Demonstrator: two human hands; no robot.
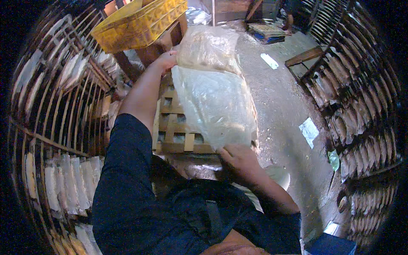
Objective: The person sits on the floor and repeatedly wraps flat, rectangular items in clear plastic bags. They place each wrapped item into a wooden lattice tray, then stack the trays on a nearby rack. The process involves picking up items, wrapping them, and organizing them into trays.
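Observation:
A thin, whitish translucent sheet [214,104], like plastic film, lies stretched out in front of me. Beneath it is a pale lattice rack [172,117] with square gaps, its left side and near edge uncovered. My left hand [166,61] reaches far forward and pinches the sheet's left edge beside a crosswise fold. Close to my body, my right hand [238,159] is closed on the near end of the sheet, past the rack's near edge. The far part of the sheet looks crumpled and yellowish. The fingertips of both hands are partly hidden.
A yellow plastic crate [140,25] stands at the far left. Slatted racks holding thin pale sheets line the left [70,182] and right [357,119] sides. Papers [309,132] lie on the grey floor [276,97]. A low slatted stack [266,33] sits at the back.

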